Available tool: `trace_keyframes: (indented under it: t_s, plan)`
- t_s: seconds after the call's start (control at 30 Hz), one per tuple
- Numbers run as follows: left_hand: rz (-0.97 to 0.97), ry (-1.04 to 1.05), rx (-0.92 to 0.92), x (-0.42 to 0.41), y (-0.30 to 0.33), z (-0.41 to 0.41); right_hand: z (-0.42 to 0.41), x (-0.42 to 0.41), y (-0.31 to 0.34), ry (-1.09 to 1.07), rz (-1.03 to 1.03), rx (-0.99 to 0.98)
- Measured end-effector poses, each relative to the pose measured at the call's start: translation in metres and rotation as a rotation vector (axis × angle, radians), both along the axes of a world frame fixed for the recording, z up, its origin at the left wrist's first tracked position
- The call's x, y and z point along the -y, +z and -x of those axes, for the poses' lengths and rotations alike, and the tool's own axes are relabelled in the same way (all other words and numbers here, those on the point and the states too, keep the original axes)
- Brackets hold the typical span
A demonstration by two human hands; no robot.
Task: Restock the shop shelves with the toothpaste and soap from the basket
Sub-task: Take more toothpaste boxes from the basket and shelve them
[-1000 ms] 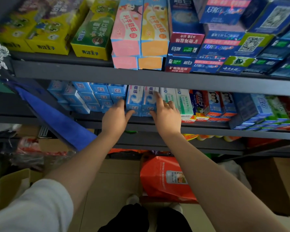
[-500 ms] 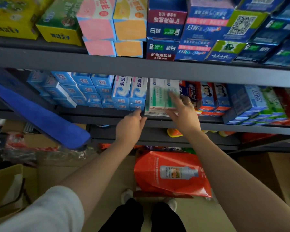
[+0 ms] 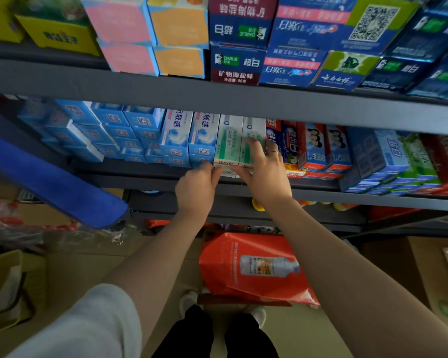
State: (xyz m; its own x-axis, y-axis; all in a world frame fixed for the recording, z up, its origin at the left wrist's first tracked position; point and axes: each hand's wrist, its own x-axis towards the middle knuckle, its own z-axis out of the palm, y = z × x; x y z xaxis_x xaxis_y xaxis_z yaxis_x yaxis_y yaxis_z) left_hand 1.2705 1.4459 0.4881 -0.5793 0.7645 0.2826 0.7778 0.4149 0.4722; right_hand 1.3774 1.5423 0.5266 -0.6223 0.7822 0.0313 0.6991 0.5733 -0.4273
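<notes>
The two upright cardboard toothpaste cartons (image 3: 239,140) under the hands are white with pale green bands. Left of them stand light blue and white cartons (image 3: 189,135) with a swirl print. Red and blue boxes (image 3: 311,146) follow on the right. The metal shelf rail (image 3: 217,99) is dark grey. A glossy orange-red plastic bag (image 3: 254,270) bears a bottle picture.

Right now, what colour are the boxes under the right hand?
White with green bands, clearest in the head view: boxes, right hand.
</notes>
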Motion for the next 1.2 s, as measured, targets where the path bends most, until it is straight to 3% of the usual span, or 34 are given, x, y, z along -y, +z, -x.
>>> trace_keyframes:
  t_s: [0.23, 0.47, 0.73, 0.87, 1.0, 1.1, 1.2]
  plan:
    - [0.031, -0.105, -0.315, 0.002, -0.003, 0.015, -0.001, 0.002, 0.0, 0.174, -0.231, 0.212]
    - [0.121, -0.175, -0.491, 0.002, 0.007, 0.02, -0.005, -0.005, 0.002, 0.19, -0.284, 0.185]
    - [0.122, -0.202, -0.367, 0.001, 0.009, 0.02, -0.006, -0.007, -0.004, 0.241, -0.32, 0.111]
    - [0.126, -0.188, -0.265, 0.013, 0.014, 0.024, -0.004, 0.009, 0.002, 0.08, -0.308, 0.124]
    - [0.174, -0.042, -0.18, 0.041, 0.015, 0.044, 0.021, 0.027, 0.018, 0.146, -0.267, -0.025]
    - [0.203, 0.108, -0.104, 0.046, 0.023, 0.066, 0.046, 0.028, 0.022, 0.214, -0.194, 0.005]
    - [0.197, 0.127, -0.108, 0.045, 0.027, 0.076, 0.055, 0.027, 0.019, 0.173, -0.223, -0.007]
